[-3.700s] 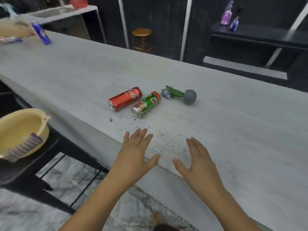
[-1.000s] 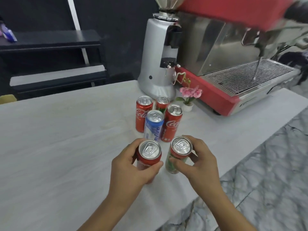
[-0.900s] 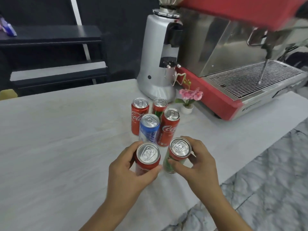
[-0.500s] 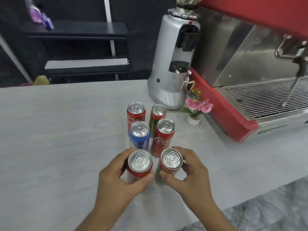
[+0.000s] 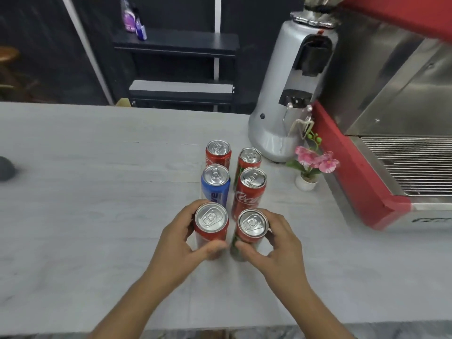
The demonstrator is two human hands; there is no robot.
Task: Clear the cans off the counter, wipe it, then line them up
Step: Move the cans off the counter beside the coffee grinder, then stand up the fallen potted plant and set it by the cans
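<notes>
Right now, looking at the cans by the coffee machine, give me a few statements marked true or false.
1. Six cans stand upright on the counter. True.
2. The left hand grips the blue can. False: it grips a red can; the blue can stands free behind it.
3. The right hand holds a green-sided can. True.
4. The pink flower pot lies left of the cans. False: it stands to their right, by the grinder.

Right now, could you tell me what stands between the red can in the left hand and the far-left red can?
In the head view, only the blue can stands between them.
</notes>
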